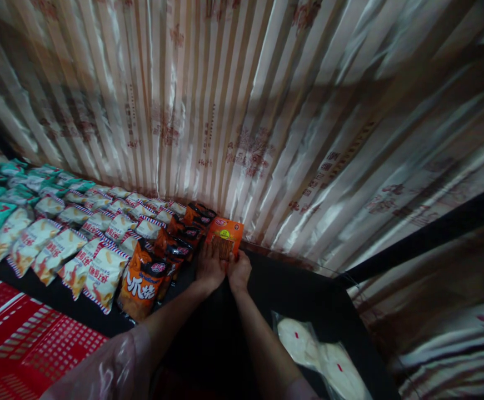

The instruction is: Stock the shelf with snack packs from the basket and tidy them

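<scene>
Both hands have a grip on the orange pack [228,228]. The left hand [209,271] has its fingers on the low left part of the front, and the right hand [239,272] holds the low right edge. Most of the pack sticks up past the grip, away from the person. It is at the back of the black table [294,280], just right of the dark orange bags [139,283], near the shiny curtain [208,111]
</scene>
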Tool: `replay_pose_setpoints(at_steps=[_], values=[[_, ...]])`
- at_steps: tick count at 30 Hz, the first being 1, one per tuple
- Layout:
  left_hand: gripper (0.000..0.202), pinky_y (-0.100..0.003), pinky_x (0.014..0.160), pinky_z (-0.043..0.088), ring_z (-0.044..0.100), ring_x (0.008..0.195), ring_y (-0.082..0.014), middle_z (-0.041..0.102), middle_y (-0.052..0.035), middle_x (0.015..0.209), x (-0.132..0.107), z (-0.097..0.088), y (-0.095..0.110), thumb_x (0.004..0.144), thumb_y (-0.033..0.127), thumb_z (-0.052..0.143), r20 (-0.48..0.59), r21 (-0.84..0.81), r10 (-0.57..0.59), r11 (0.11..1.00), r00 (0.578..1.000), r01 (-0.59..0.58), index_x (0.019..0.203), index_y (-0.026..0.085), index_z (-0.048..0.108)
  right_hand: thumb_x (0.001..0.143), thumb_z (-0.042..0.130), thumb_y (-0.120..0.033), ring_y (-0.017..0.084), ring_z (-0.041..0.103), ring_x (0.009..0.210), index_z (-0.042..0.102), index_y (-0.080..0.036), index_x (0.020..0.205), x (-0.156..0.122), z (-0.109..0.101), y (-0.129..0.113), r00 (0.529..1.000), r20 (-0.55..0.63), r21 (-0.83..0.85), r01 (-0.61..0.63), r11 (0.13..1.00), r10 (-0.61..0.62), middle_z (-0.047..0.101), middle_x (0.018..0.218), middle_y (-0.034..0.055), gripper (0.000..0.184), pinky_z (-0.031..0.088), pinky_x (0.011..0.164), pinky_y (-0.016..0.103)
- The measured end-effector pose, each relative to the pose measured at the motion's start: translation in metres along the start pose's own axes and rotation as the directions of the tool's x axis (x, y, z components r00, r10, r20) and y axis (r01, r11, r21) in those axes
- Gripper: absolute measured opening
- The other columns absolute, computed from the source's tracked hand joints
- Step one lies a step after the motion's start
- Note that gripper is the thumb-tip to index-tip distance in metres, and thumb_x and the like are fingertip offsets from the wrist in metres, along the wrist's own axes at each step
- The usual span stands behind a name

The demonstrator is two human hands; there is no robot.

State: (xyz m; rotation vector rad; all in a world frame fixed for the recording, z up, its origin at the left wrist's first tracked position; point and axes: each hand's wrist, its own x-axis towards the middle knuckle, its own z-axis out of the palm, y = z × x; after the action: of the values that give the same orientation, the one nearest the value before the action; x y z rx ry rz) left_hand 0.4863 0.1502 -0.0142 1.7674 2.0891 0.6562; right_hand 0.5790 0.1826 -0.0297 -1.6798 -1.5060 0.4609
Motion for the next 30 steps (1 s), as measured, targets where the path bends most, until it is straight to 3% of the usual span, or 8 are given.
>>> replay_pose_setpoints(at_steps=[4, 10, 14, 19, 30], values=[[0.056, -0.039, 0.114, 0.018, 0.023, 0.139, -0.0297, 0.03, -0.0194, 0.148, -0.003, -0.004, 0.003, 0.086, 0.028, 0.044, 0.048, 0.072, -0.003, 0.997, 0.999, 0.0, 0.136, 0.003, 0.04, 0.08, 0.047, -0.027, 0.023, 0.06, 0.083, 0.062, -0.016, 0.104, -0.001, -0.002, -0.003, 1.0, 0.008, -0.075, -0.012, 0.997, 0.012, 0.065, 0.096, 0.0123, 0.03, 0.042, 0.071, 0.031], [0.054, -0.041, 0.112, 0.024, 0.027, 0.137, -0.0285, 0.035, -0.016, 0.146, 0.0, -0.001, -0.001, 0.088, 0.031, 0.042, 0.014, 0.134, 0.028, 0.991, 1.0, -0.03, 0.137, 0.008, 0.04, 0.081, 0.049, -0.029, 0.022, 0.06, 0.092, 0.048, -0.023, 0.129, 0.0, -0.008, -0.005, 0.996, 0.08, -0.152, -0.035, 0.988, 0.048, 0.065, 0.104, 0.0078, 0.048, 0.042, 0.074, 0.031], [0.053, -0.041, 0.11, 0.026, 0.029, 0.136, -0.029, 0.035, -0.0172, 0.146, 0.0, 0.004, -0.005, 0.089, 0.031, 0.041, 0.004, 0.181, 0.056, 0.982, 0.998, -0.055, 0.135, 0.007, 0.042, 0.086, 0.043, -0.028, 0.021, 0.056, 0.104, 0.05, -0.023, 0.126, 0.0, -0.012, -0.012, 0.985, 0.145, -0.284, -0.05, 0.958, 0.095, 0.061, 0.114, 0.0073, 0.041, 0.042, 0.08, 0.03], [0.051, -0.043, 0.109, 0.028, 0.029, 0.136, -0.0291, 0.033, -0.0179, 0.147, -0.001, 0.009, -0.011, 0.09, 0.029, 0.039, -0.019, 0.2, 0.109, 0.974, 0.994, -0.103, 0.136, 0.008, 0.04, 0.087, 0.042, -0.03, 0.023, 0.055, 0.102, 0.054, -0.022, 0.123, -0.002, -0.015, -0.018, 0.982, 0.158, -0.364, -0.04, 0.931, 0.104, 0.059, 0.11, 0.0095, 0.039, 0.042, 0.08, 0.031], [0.051, -0.043, 0.111, 0.027, 0.028, 0.137, -0.0293, 0.035, -0.019, 0.145, -0.001, 0.015, -0.01, 0.088, 0.029, 0.043, -0.093, 0.149, 0.151, 0.979, 0.984, -0.136, 0.134, 0.006, 0.042, 0.081, 0.048, -0.021, 0.03, 0.045, 0.111, 0.061, -0.014, 0.115, -0.018, -0.013, -0.008, 0.994, 0.087, -0.288, 0.089, 0.953, -0.067, 0.048, 0.124, 0.0171, 0.037, 0.038, 0.095, 0.036]])
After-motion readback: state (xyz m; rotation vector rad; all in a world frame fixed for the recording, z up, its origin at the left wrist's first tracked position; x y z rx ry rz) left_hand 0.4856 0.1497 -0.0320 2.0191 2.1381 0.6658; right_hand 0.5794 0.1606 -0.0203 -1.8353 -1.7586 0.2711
